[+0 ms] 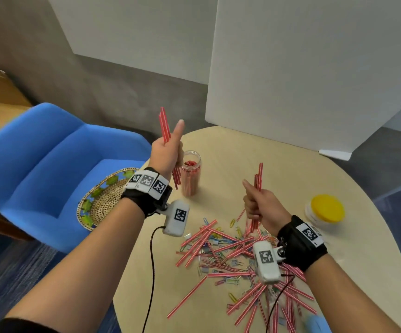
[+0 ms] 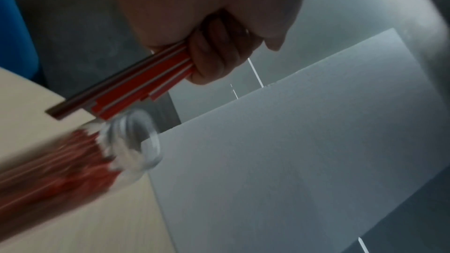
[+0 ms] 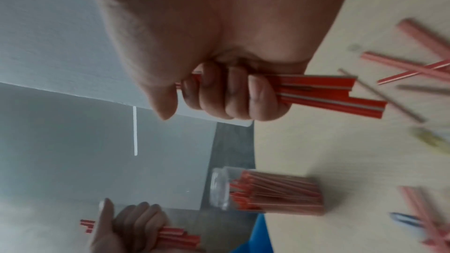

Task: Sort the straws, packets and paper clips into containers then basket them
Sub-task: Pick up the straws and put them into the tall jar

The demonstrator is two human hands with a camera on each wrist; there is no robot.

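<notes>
My left hand (image 1: 168, 152) grips a bundle of red-and-white striped straws (image 1: 165, 126) upright, thumb raised, just above and left of a clear jar (image 1: 191, 174) part-filled with straws. In the left wrist view the bundle's lower ends (image 2: 121, 93) hang close over the jar's mouth (image 2: 136, 141). My right hand (image 1: 258, 205) holds a second straw bundle (image 1: 258, 176) upright above the table's middle; its fingers (image 3: 233, 97) curl round the straws (image 3: 324, 91). Loose straws and coloured paper clips (image 1: 233, 255) lie in a heap near the table's front.
A white tub with a yellow lid (image 1: 325, 210) stands right of my right hand. A woven basket (image 1: 103, 200) rests on a blue chair (image 1: 38, 169) left of the round table (image 1: 230, 150). White boards (image 1: 302, 68) stand behind the table.
</notes>
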